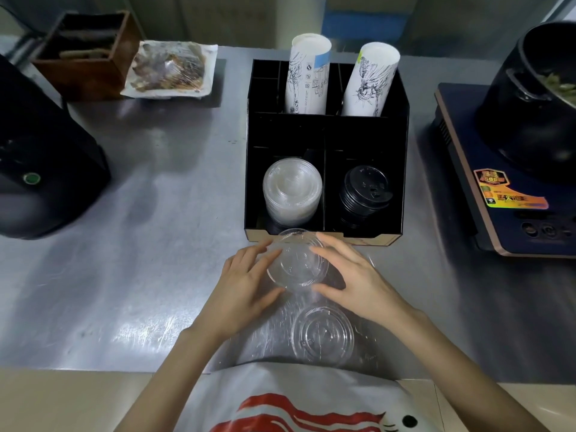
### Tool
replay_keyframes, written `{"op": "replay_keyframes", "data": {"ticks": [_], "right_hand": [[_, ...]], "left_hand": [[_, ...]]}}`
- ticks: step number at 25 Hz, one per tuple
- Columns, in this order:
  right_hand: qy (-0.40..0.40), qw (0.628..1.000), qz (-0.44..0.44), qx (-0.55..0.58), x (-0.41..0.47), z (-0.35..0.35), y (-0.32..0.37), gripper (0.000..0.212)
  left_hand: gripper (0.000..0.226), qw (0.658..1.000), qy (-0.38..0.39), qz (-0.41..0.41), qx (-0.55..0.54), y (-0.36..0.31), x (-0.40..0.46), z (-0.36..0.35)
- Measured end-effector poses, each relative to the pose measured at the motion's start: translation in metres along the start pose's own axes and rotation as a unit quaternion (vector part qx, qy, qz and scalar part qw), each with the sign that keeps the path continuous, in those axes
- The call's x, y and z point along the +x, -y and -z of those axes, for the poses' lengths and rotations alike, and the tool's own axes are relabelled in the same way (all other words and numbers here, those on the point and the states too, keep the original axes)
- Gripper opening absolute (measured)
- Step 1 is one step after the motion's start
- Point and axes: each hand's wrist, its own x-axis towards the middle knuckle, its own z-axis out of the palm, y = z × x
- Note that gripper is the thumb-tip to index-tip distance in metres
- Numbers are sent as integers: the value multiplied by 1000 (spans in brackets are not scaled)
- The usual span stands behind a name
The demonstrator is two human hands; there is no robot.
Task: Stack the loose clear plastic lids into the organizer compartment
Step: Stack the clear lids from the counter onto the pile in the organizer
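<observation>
A short stack of clear plastic lids [297, 263] sits just in front of the black organizer [325, 132]. My left hand [246, 282] grips its left rim and my right hand [352, 275] grips its right rim, fingers curled around it. Another clear lid [322, 335] lies flat on crinkled clear wrap [268, 335] nearer to me. Inside the organizer's front left compartment stands a tall stack of clear lids [292, 188]. The front right compartment holds a stack of black lids [364, 191].
Two sleeves of paper cups [308, 76] stand in the organizer's back compartments. A black appliance [40, 169] is at the left, an induction cooker [505, 194] with a black pot [536, 101] at the right. A wooden box [84, 54] and a wrapped food tray [170, 70] sit at the back.
</observation>
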Motion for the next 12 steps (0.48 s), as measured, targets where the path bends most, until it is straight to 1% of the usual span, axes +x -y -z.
{"op": "replay_keyframes", "data": {"ticks": [4, 12], "right_hand": [[-27, 999, 25, 12, 4, 11, 3, 57], [-55, 998, 32, 23, 29, 34, 6, 54]], "left_hand": [[52, 1000, -25, -15, -6, -4, 6, 13], [54, 998, -56, -14, -1, -2, 37, 31]]}}
